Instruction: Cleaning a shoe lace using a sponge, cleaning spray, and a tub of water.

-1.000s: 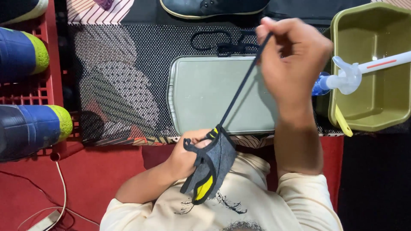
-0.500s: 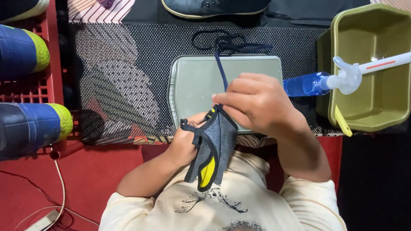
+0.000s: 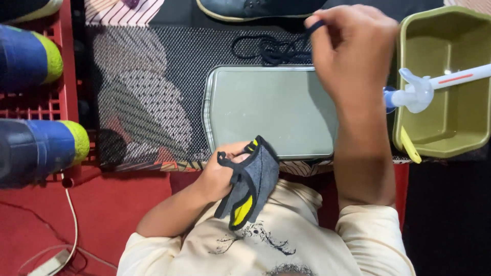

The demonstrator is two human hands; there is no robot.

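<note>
The left hand (image 3: 221, 176) is closed around a grey shoe upper (image 3: 249, 188) with yellow trim, holding it just above the person's chest, at the near edge of a pale green tray (image 3: 271, 110). The right hand (image 3: 350, 48) is raised over the tray's far right corner, fingers pinched on the end of a dark lace (image 3: 315, 26); the rest of the lace lies in a loose heap on the mesh mat (image 3: 153, 76) just beyond the tray. An olive tub (image 3: 440, 138) stands to the right, a white-handled tool (image 3: 434, 87) resting across it.
</note>
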